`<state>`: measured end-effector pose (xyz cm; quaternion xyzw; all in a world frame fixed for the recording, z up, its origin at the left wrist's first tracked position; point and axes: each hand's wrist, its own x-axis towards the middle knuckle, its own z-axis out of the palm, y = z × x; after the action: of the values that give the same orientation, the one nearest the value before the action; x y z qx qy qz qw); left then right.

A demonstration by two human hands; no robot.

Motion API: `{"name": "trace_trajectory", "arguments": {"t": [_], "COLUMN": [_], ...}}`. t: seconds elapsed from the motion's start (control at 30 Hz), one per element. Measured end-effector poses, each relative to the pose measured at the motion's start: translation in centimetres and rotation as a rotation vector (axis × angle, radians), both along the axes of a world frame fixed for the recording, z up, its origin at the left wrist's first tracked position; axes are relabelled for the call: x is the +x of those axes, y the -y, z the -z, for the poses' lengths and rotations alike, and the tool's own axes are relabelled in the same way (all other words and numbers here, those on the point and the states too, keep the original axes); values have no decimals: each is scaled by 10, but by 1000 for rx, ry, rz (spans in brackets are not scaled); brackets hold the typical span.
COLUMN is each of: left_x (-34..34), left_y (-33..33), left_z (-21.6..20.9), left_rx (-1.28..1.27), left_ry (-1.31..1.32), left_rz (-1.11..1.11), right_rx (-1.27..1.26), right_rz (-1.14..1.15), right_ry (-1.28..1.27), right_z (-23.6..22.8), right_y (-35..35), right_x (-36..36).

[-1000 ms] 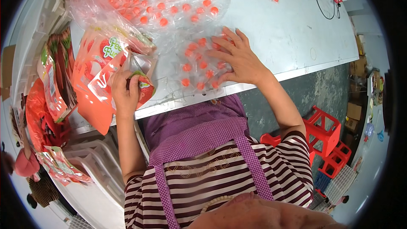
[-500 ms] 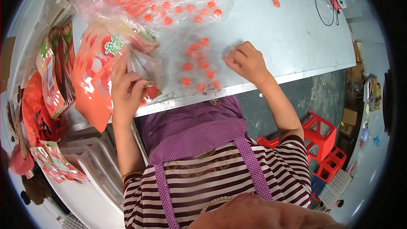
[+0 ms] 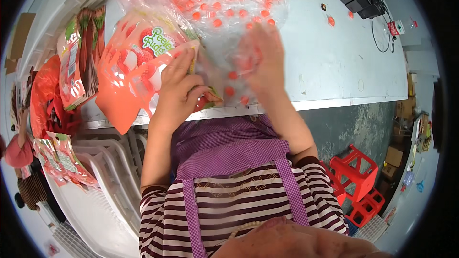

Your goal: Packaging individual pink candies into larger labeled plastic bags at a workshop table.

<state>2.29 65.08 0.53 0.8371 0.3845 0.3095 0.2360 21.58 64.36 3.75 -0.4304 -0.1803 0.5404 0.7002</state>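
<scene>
While the left hand grips the open pouch, the blurred right hand, grip unclear, sweeps candies; many remain loose.

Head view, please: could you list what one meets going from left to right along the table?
Stack of printed pouches → orange pouch → left hand → right hand, blurred → bare grey tabletop → black cable.

The person wears a top with dark maroon and white horizontal stripes, its sleeves ending above the elbows. Over it lies a purple checked apron with a bib and two shoulder straps. Both forearms and hands are bare.
</scene>
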Motion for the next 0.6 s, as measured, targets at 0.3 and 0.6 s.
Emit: {"name": "trace_trajectory", "arguments": {"t": [0.3, 0.6], "left_x": [9, 1], "left_y": [4, 7], "left_z": [-11, -13], "left_rx": [-142, -70], "left_ry": [197, 249], "left_rz": [33, 26], "right_rx": [237, 291], "right_rz": [-179, -355], "right_ry": [509, 886], "right_z": [30, 24], "right_y": [3, 10], "right_x": [-30, -25]}}
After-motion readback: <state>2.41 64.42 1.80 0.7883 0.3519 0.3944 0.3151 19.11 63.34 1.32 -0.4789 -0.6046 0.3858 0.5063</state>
